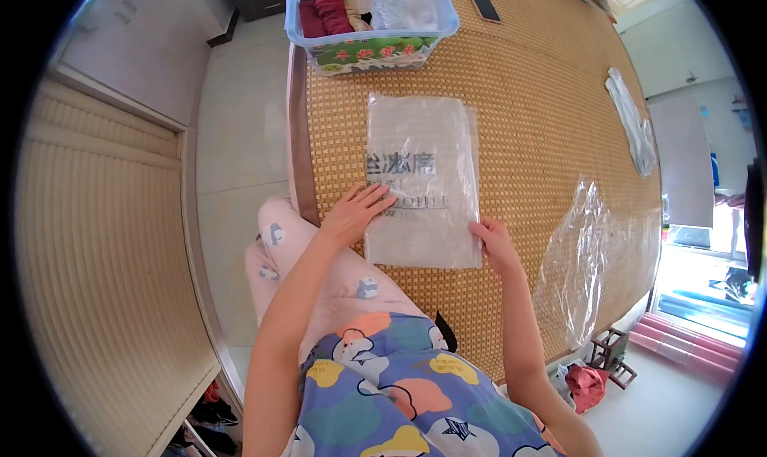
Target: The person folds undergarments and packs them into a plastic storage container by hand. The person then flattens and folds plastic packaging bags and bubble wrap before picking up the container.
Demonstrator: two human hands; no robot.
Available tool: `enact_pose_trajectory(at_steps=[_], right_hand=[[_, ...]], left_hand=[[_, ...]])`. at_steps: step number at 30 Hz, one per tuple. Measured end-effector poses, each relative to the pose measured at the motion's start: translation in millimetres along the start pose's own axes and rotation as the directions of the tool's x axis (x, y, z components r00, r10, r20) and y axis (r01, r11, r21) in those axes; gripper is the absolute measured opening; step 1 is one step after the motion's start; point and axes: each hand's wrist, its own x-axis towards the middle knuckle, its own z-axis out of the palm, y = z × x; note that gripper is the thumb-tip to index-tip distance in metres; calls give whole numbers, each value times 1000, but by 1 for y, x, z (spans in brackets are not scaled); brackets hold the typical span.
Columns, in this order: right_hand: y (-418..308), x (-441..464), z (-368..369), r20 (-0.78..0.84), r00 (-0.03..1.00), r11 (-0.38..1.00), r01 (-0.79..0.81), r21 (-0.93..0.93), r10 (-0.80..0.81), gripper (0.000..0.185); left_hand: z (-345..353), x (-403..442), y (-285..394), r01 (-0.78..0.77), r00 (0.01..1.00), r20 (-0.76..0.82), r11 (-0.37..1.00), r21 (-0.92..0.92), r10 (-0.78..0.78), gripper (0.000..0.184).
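A clear plastic bag (pixel 423 237) with dark printed lettering lies folded into a flat rectangle on the woven mat (pixel 519 137). My left hand (pixel 358 212) rests on its left side, fingers stretched out over the print. At the lower right edge, my right hand (pixel 494 243) pinches the bag between thumb and fingers. The curled fingers of that hand are partly hidden.
A plastic bin (pixel 375 45) of rolled red and white cloth items stands at the top. Near it lies a phone (pixel 484 5). On the right are a crumpled clear plastic sheet (pixel 577 257) and a white cloth (pixel 631 125). A wooden stool (pixel 611 351) stands on the floor.
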Motion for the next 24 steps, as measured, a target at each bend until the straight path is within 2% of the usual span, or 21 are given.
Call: enact_pose_trajectory(at_steps=[1, 2, 5, 6, 7, 8, 11, 14, 17, 18, 19, 20, 21, 22, 23, 24], right_hand=[[6, -4, -10, 53, 999, 995, -3, 105, -2, 22], [11, -5, -17, 105, 994, 978, -10, 208, -13, 23], [-3, -23, -12, -246, 940, 964, 193, -182, -235, 35], [-2, -24, -8, -224, 859, 826, 323, -462, -461, 42], [-1, -23, -1, -134, 743, 596, 401, -696, -656, 50], [-1, -22, 5, 14, 606, 301, 414, -859, -795, 58], [-4, -10, 19, 159, 586, 274, 579, -768, -794, 61], [-26, -5, 27, 510, 450, -94, 675, -731, -733, 47], [-18, 13, 26, 634, 457, -51, 785, -617, -623, 28], [-8, 22, 27, 433, 672, 357, 711, -607, -601, 23], [1, 29, 31, 246, 853, 704, 520, -483, -461, 19], [8, 35, 29, 167, 914, 791, 403, -460, -369, 18], [3, 33, 33, 85, 959, 862, 280, -421, -270, 19], [-2, 29, 37, 72, 946, 769, 300, -564, -316, 22], [-7, 27, 42, 66, 929, 655, 305, -691, -363, 26], [-5, 32, 45, 57, 921, 662, 318, -679, -385, 28]], left_hand=[[0, -2, 2, 2, 999, -38, 998, -65, -4, 61], [-1, -8, 3, 4, 1000, 5, 995, -104, -3, 59], [-38, -25, 11, 6, 995, 97, 975, -221, 16, 59], [-41, -31, 10, 6, 995, 98, 965, -263, 21, 61], [-44, -36, 8, 4, 995, 98, 953, -302, 27, 63], [-46, -40, 7, 3, 994, 104, 946, -324, 33, 64], [-47, -54, 4, 6, 993, 111, 904, -428, 45, 66], [-45, -70, 3, 73, 993, 121, 825, -560, -6, 59], [-33, -82, -5, 219, 975, 170, 761, -611, -145, 42], [-16, -88, -15, 280, 960, 179, 737, -615, -215, 35], [-13, -88, -17, 339, 940, 190, 708, -619, -284, 29], [-9, -86, -18, 443, 890, 214, 648, -619, -403, 24], [-16, -76, -16, 539, 823, 241, 576, -615, -514, 22], [-20, -70, -14, 626, 742, 269, 491, -606, -614, 24], [-16, -67, -16, 635, 730, 249, 496, -592, -637, 26], [-11, -64, -18, 643, 718, 228, 502, -578, -657, 29]])
